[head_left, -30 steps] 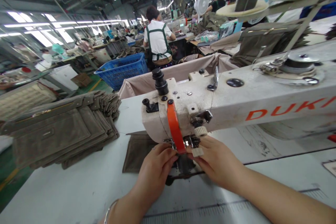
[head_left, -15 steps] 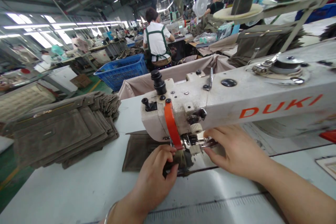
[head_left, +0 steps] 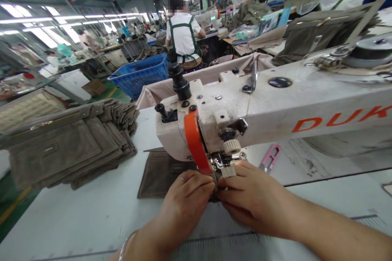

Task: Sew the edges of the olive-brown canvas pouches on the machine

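Note:
A white sewing machine [head_left: 266,110] with an orange guard [head_left: 196,142] stands over the worktable. Under its head lies a dark brown fabric piece [head_left: 154,175], its right part hidden by the hands. My left hand [head_left: 190,202] has its fingers closed on the near edge of that fabric, just below the guard. Close against it, my right hand [head_left: 251,197] pinches at the same edge beside the presser foot. Pink-handled thread snips [head_left: 271,158] rest on the machine bed behind my right hand.
A stack of brown fabric pieces [head_left: 70,142] sits on the table at the left. Beyond the machine are a blue basket [head_left: 141,75], a pale cloth-lined bin [head_left: 153,91] and a seated person in a white shirt. A ruler scale [head_left: 226,242] runs along the near table.
My right hand has moved left and down from beside the needle area to my left hand, and its fingers have closed. The pink snips now show. The view has moved slightly closer to the machine.

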A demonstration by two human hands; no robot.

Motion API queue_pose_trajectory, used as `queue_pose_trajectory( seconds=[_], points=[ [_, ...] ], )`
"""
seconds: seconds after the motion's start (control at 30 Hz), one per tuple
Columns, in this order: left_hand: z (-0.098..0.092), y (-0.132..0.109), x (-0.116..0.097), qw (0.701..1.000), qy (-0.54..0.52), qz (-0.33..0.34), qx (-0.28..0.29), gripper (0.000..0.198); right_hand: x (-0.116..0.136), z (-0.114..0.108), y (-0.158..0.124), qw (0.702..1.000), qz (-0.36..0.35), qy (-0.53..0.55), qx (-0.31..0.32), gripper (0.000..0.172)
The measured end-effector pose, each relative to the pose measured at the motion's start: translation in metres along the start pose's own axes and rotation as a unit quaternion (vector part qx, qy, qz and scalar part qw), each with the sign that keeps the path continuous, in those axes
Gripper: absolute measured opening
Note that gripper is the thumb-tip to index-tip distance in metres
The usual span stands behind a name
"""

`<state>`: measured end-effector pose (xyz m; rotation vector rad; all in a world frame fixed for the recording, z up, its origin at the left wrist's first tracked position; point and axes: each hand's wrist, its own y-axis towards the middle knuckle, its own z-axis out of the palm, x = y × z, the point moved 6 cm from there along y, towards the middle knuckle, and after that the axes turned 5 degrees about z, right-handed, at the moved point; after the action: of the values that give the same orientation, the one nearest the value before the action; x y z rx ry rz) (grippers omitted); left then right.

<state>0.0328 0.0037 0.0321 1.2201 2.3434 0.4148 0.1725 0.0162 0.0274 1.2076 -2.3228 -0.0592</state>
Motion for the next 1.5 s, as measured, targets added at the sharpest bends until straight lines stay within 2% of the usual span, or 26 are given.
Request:
queue_pose_trajectory(
  seconds=[0.3, 0.43, 0.67, 0.8, 1.0, 1.07, 1.2, 1.3, 1.5],
  points=[
    [0.001, 0.002, 0.002, 0.999, -0.023, -0.021, -0.003, 0.017, -0.003, -0.006, -0.004, 0.998, -0.007, 0.046, -0.038, 0.016],
    [-0.003, 0.002, 0.002, 0.999, -0.031, -0.036, -0.020, 0.019, -0.004, -0.004, -0.004, 0.999, -0.006, 0.027, -0.026, 0.015],
    [-0.008, -0.002, 0.007, 0.993, -0.057, -0.083, -0.057, 0.016, -0.004, -0.007, 0.000, 0.998, -0.001, 0.057, -0.036, 0.018],
    [-0.009, 0.001, 0.003, 0.994, -0.057, -0.064, -0.062, 0.019, -0.003, -0.003, 0.001, 0.999, -0.004, 0.031, -0.006, 0.010],
    [-0.009, 0.000, 0.007, 0.991, -0.058, -0.106, -0.063, 0.017, -0.004, -0.009, 0.000, 0.997, 0.016, 0.072, -0.035, 0.014],
    [-0.008, -0.001, 0.006, 0.992, -0.053, -0.099, -0.061, 0.017, -0.003, -0.008, -0.001, 0.998, 0.008, 0.059, -0.028, 0.017],
    [-0.003, -0.001, 0.001, 0.998, -0.038, -0.044, -0.029, 0.018, -0.003, -0.001, -0.001, 0.999, -0.002, 0.040, 0.003, 0.019],
    [-0.001, 0.001, -0.001, 0.999, -0.027, -0.013, -0.014, 0.018, -0.004, 0.000, 0.000, 0.999, -0.003, 0.035, 0.002, 0.019],
    [-0.001, 0.003, -0.001, 1.000, -0.021, -0.009, -0.003, 0.017, -0.002, 0.001, -0.001, 1.000, 0.001, 0.021, 0.007, 0.017]
  ],
)
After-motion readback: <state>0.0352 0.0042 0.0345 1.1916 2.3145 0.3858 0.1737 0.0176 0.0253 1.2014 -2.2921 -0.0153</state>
